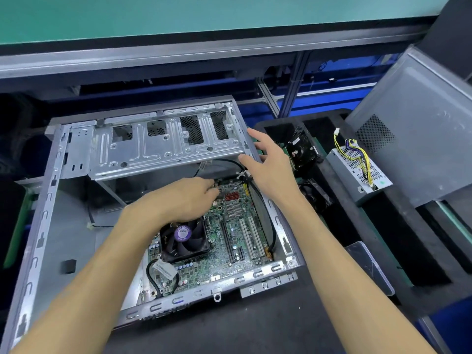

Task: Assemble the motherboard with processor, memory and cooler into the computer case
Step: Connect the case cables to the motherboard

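Observation:
The grey computer case [38, 241] lies open on its side on the dark bench. The green motherboard [237, 241] sits inside it at the lower right, with the black cooler fan [184, 238] on it. My left hand [189, 198] reaches over the fan to the board's far edge, fingers curled and pinching a small connector there; what exactly it pinches is hidden. My right hand [268, 164] hovers over the case's right wall with fingers spread and relaxed, near a black cable [265, 208] that runs along that wall.
The drive cage [163, 146] spans the far half of the case. To the right a black foam tray [383, 241] holds a power supply [357, 172] with yellow wires and a hard drive [301, 149]. A grey side panel [419, 139] leans at the far right.

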{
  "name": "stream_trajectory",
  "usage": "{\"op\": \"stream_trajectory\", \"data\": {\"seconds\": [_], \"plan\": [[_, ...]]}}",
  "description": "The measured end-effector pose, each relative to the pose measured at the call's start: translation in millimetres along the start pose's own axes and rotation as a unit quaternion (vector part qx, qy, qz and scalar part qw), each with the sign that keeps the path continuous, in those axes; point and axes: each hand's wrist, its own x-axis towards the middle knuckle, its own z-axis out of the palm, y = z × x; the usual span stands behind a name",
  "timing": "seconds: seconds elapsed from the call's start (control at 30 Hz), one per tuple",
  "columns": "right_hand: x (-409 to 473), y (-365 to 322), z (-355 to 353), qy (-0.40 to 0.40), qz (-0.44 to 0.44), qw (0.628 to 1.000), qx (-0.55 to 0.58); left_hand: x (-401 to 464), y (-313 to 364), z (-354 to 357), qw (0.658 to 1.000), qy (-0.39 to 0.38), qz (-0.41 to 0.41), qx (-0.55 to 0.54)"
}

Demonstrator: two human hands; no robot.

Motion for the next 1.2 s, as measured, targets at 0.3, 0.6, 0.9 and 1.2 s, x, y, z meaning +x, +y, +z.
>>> {"op": "stream_trajectory", "data": {"seconds": [0.3,0.6,0.9,1.2], "plan": [[-1,0,-1,0.002,-0.004,1.0,-0.007,11,-28,9,0.984,0.109,0.075,-0.116],[-3,-4,-1,-0.002,-0.007,1.0,-0.004,51,-20,24,0.981,0.146,0.08,-0.103],[-3,-5,-2,-0.001,-0.008,1.0,-0.007,73,-21,28,0.974,0.128,0.102,-0.16],[-4,-7,-2,-0.001,-0.005,1.0,-0.007,78,-28,30,0.96,0.114,0.104,-0.235]]}}
